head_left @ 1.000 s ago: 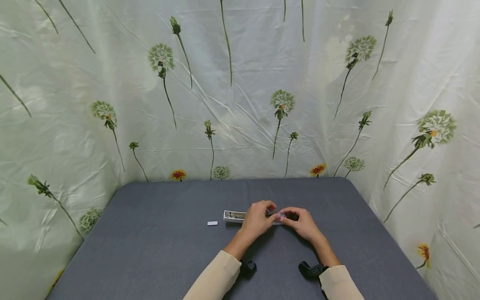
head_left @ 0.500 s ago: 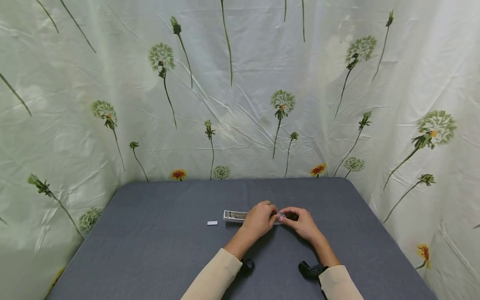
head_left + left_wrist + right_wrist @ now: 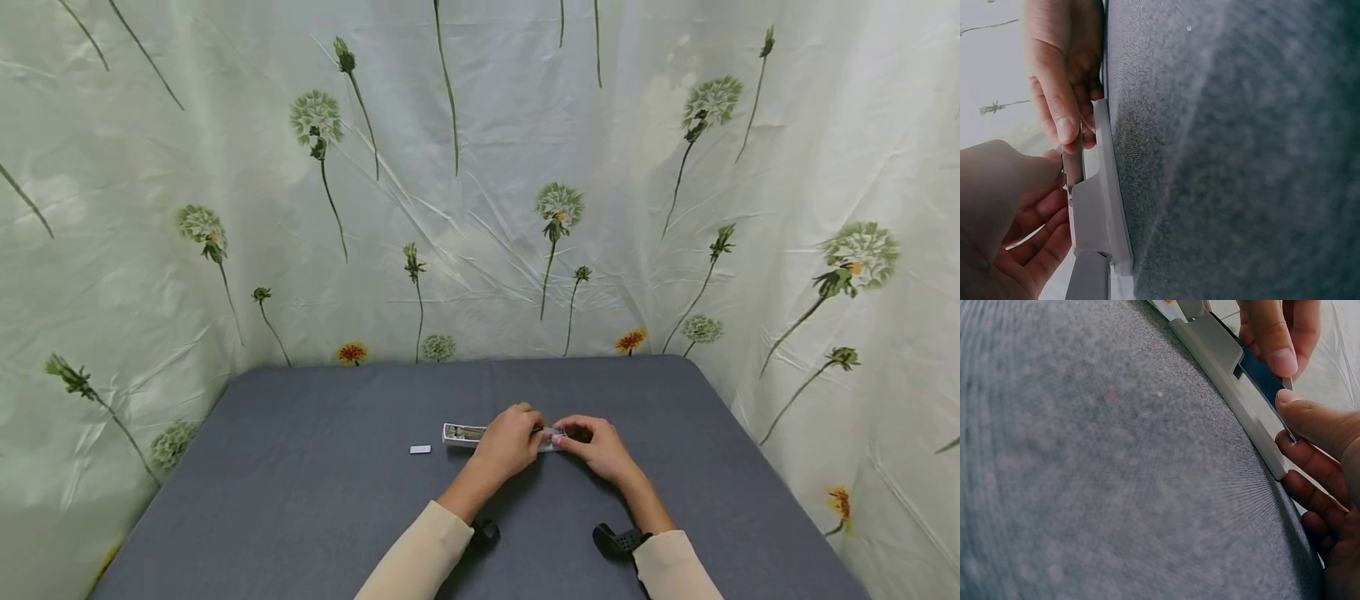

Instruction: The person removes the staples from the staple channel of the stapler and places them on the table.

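Observation:
A white stapler [image 3: 465, 432] lies opened out flat on the table, its top arm folded back to the left. Its metal staple channel [image 3: 1261, 374] stands above the light base [image 3: 1235, 403]. My right hand [image 3: 597, 450] pinches the tip of that channel between thumb and index finger, other fingers by the base's end. Over the channel, my left hand [image 3: 512, 437] pinches a small metallic strip [image 3: 1288, 382], mostly hidden by the fingertips. In the left wrist view, the left hand [image 3: 1029, 200] reaches in from the left, the right hand [image 3: 1063, 81] from above.
A small white strip [image 3: 421, 449] lies on the dark grey tabletop [image 3: 337, 500], left of the stapler. Behind the table hangs a pale curtain [image 3: 480, 208] with printed dandelions. Black wrist straps [image 3: 618, 542] sit below both hands.
My left fingers have drawn closer together over the channel, and the left hand has shifted slightly. The right hand keeps its pinch. The head view has swung a little, moving everything slightly left.

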A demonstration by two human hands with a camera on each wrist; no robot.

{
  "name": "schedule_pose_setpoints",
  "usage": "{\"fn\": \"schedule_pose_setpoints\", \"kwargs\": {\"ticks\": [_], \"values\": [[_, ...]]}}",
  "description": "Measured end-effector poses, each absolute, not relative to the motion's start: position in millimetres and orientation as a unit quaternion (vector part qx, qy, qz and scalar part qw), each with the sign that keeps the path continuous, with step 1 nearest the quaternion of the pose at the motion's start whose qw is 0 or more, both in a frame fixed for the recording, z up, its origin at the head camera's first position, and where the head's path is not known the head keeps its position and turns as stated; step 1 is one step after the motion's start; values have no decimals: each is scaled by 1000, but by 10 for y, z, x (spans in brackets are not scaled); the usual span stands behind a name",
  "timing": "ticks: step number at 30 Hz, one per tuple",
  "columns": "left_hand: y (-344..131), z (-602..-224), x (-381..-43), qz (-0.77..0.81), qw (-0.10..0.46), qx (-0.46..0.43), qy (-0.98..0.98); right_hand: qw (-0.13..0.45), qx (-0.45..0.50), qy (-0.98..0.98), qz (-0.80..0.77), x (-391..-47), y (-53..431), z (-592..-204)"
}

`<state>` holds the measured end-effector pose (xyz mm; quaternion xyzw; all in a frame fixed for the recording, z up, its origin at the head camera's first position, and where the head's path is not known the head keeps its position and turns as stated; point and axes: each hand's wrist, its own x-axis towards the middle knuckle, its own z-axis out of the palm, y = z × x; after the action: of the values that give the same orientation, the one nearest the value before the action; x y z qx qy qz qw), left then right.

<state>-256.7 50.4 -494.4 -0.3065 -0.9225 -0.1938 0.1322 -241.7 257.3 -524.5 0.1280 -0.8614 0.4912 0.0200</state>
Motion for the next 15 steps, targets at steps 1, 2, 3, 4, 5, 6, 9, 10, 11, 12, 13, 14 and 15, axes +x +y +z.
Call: {"fn": "schedule_pose_setpoints", "kwargs": {"ticks": [1,2,3,4,5,6,9,10,11,12,13,14,15], "values": [[486,-4951,-2562,-194,132,-304,-923,17,128,-862,491,-2415,2566,-5251],[470,-4958,-2556,-195,131,-303,-924,13,128,-861,491,-2412,2558,-5254],[456,-4961,-2552,-197,130,-302,-923,11,126,-861,493,-2409,2553,-5255],[443,-4961,-2546,-201,132,-302,-923,10,125,-860,494,-2408,2551,-5258],[431,-4958,-2541,-203,134,-302,-922,11,125,-859,496,-2409,2550,-5260],[420,-4955,-2538,-206,136,-302,-921,13,124,-859,497,-2411,2551,-5261],[388,-4943,-2529,-218,141,-300,-918,18,125,-857,500,-2418,2552,-5256],[377,-4940,-2528,-221,142,-299,-917,19,126,-857,500,-2420,2553,-5254],[365,-4940,-2527,-224,143,-298,-917,20,126,-855,502,-2422,2555,-5253],[354,-4942,-2526,-227,146,-297,-916,20,126,-855,503,-2423,2557,-5251],[341,-4943,-2523,-230,147,-295,-916,21,126,-855,503,-2423,2558,-5250],[328,-4944,-2520,-233,149,-294,-915,21,125,-856,501,-2422,2558,-5251],[313,-4945,-2515,-237,151,-293,-914,19,124,-856,502,-2419,2559,-5250]]}}
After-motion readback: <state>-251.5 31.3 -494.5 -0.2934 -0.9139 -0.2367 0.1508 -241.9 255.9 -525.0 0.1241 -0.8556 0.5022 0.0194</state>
